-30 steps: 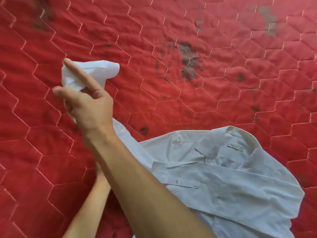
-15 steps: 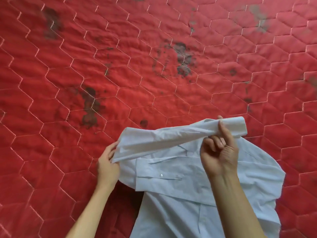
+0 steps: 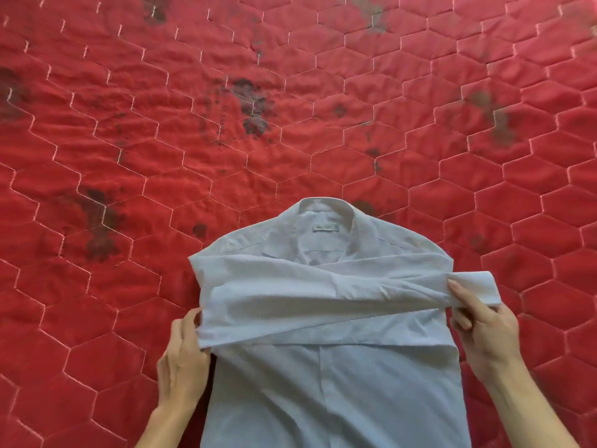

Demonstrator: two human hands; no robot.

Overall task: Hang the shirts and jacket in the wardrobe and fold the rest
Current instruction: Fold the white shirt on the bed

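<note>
Red quilted bedspread fills pretty much the whole view, stitched in a hexagon pattern with pale thread. It has a bunch of dark blotchy stains scattered over it, one cluster up the middle and another off to the left.

The shirt lies flat on the near part of the bedspread, a little right of centre, with its bottom end running out of the lower edge of the view. It's a pale blue-white button-up, a bit wrinkled. The collar points away from the person, and there's a small label showing inside the neck. The button placket runs straight down the middle of the body.

One sleeve is folded across the chest from the left side to the right. Its cuff pokes out past the shirt's right edge. There's another layer of fabric folded underneath it, but I can't make out exactly how that one lies.

The left grip has its fingers curled around the shirt's left edge, right where the folded sleeve starts, with the fingertips tucked in at the cloth. The right grip pinches the sleeve just short of the cuff, with one finger on top of the fabric and the others curled below. Both forearms come in from the bottom corners, bare.
</note>
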